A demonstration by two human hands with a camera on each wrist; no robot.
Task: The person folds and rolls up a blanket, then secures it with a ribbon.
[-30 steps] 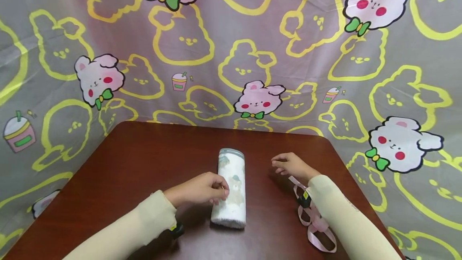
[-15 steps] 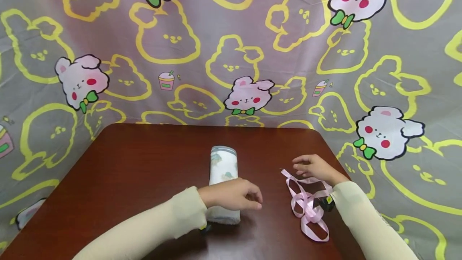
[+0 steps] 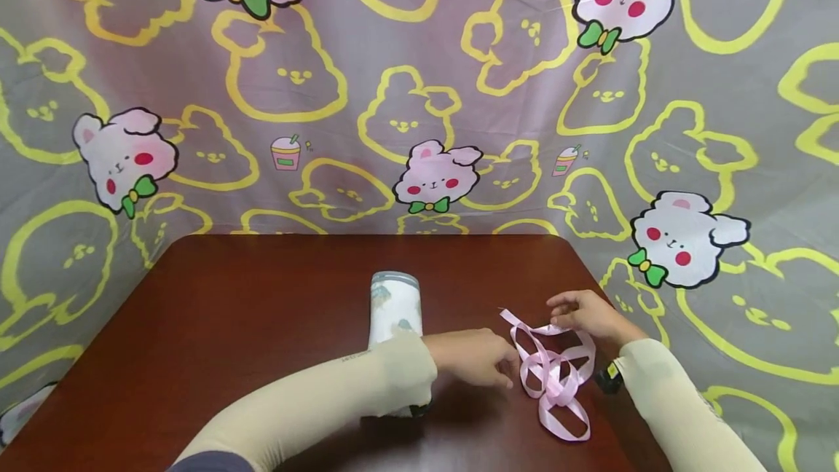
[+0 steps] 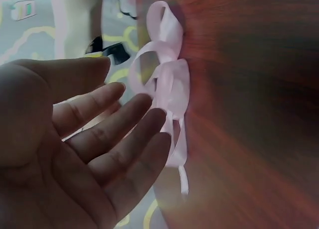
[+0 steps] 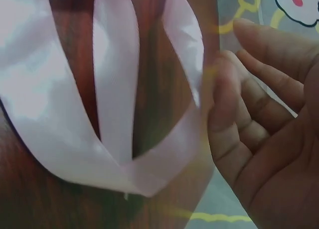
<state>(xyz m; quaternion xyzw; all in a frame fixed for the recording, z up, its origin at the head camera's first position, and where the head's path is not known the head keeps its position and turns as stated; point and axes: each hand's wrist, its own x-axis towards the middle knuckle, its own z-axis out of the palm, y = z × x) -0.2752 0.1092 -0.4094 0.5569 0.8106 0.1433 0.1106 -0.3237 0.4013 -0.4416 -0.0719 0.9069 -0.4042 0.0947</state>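
A tangle of pink satin ribbon (image 3: pixel 553 388) lies in loops on the right part of the table, between my two hands. My left hand (image 3: pixel 475 357) reaches across toward its left side, fingers relaxed and nothing in them; the left wrist view has the fingertips in front of the ribbon (image 4: pixel 173 87), contact unclear. At the far right loops is my right hand (image 3: pixel 590 315), its fingers loosely bent and holding nothing. In the right wrist view that hand (image 5: pixel 269 124) is beside the wide ribbon loops (image 5: pixel 117 64). A rolled white towel (image 3: pixel 393 304) with a grey edge is partly hidden behind my left forearm.
The dark red-brown table (image 3: pixel 275 297) reflects light near its front. A grey curtain (image 3: pixel 341 188) printed with yellow outlines and rabbit faces hangs around its back and sides.
My left hand has moved right, from over the towel to the ribbon's left side. My right hand has shifted right, uncovering more ribbon. The head view has turned somewhat to the right.
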